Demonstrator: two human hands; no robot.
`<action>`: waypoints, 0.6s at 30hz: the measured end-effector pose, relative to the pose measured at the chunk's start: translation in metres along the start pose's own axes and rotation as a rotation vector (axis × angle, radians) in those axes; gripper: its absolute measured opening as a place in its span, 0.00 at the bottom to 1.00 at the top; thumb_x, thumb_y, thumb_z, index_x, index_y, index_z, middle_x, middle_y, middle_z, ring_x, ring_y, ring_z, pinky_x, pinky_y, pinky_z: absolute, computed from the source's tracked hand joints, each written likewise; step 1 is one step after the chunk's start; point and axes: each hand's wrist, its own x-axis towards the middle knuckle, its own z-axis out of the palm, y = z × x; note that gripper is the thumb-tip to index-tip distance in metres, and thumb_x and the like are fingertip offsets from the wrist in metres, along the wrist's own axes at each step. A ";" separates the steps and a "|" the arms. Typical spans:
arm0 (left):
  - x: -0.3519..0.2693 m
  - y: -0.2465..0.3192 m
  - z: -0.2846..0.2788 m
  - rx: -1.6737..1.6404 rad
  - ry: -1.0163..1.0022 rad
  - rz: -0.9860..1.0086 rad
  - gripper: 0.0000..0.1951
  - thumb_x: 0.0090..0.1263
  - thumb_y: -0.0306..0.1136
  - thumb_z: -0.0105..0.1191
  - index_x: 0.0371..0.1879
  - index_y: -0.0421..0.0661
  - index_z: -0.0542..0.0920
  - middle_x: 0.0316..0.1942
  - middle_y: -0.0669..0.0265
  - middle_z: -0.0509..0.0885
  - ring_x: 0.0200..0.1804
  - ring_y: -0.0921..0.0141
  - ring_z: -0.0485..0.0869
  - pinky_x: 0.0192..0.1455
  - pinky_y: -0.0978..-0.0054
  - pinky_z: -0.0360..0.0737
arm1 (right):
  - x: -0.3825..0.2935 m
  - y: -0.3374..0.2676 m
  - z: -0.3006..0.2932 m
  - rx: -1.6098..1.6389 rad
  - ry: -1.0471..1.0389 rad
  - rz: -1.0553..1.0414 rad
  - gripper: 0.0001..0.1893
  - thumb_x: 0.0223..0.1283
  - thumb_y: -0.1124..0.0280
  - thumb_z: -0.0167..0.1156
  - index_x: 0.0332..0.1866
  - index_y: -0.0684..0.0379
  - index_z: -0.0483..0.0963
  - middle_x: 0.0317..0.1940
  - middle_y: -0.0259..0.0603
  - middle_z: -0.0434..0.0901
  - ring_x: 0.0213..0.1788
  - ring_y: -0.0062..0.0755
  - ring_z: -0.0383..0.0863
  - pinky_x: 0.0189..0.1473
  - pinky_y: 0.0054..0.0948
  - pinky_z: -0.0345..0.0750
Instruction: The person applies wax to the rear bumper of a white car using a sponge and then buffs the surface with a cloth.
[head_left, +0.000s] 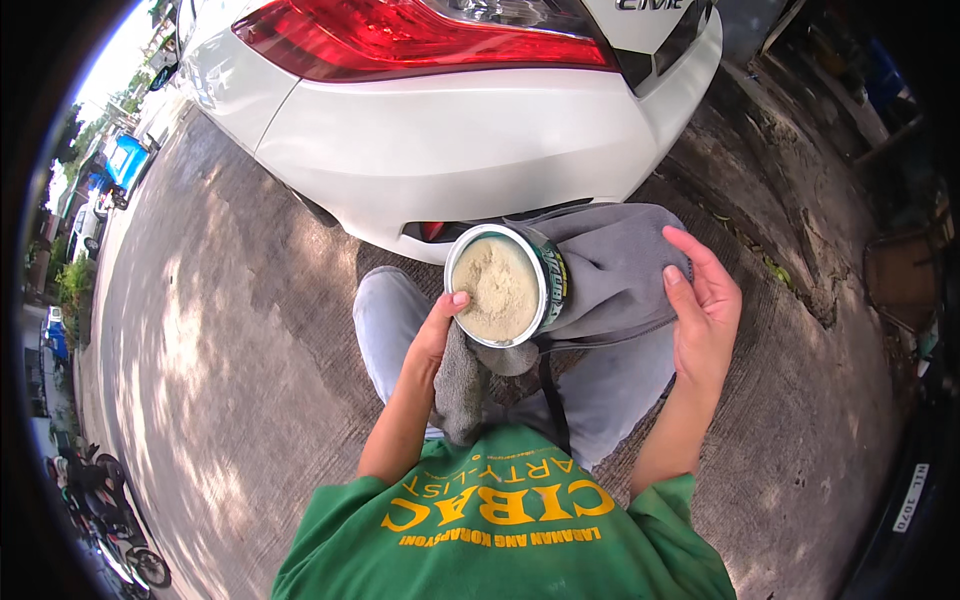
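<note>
My left hand (436, 330) holds a round tub (553, 281) of pale, crumbly paste (496, 289), with the thumb over its rim and the other fingers hidden underneath. The tub has a dark green printed side and tilts so its mouth faces me. A grey terry cloth (459, 390) hangs below the tub by my left wrist. To the right, a smooth grey cloth (615, 262) with a stitched edge spreads above my right knee. My right hand (703, 300) is at its right edge, thumb and forefinger apart, with nothing visible between them.
Close in front is a white car's rear bumper (450, 142) with a red tail light (420, 45). Rough concrete (247, 337) surrounds me. Motorcycles (112, 517) stand at the lower left, and a blue vehicle (126, 159) is farther up the street. Broken ground (780, 172) lies right of the car.
</note>
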 end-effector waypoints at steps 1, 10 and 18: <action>-0.007 0.013 0.003 -0.126 0.013 0.006 0.39 0.58 0.52 0.58 0.62 0.33 0.71 0.55 0.50 0.80 0.51 0.60 0.82 0.58 0.66 0.78 | 0.005 -0.001 -0.012 -0.195 0.107 -0.037 0.16 0.62 0.84 0.55 0.55 0.67 0.78 0.50 0.41 0.82 0.50 0.26 0.80 0.55 0.23 0.73; -0.039 0.054 -0.007 -0.199 0.227 0.424 0.39 0.56 0.44 0.61 0.64 0.33 0.65 0.53 0.48 0.79 0.51 0.57 0.84 0.54 0.62 0.84 | 0.012 -0.003 -0.006 -0.602 0.373 -0.187 0.20 0.52 0.80 0.67 0.53 0.57 0.80 0.59 0.41 0.72 0.59 0.38 0.76 0.59 0.31 0.72; -0.065 0.085 -0.023 -0.408 0.218 0.811 0.37 0.56 0.40 0.60 0.63 0.31 0.65 0.52 0.47 0.80 0.49 0.56 0.85 0.52 0.61 0.87 | 0.005 0.010 -0.019 -0.936 -0.142 -0.304 0.18 0.44 0.78 0.70 0.44 0.60 0.79 0.48 0.38 0.79 0.50 0.43 0.79 0.49 0.34 0.76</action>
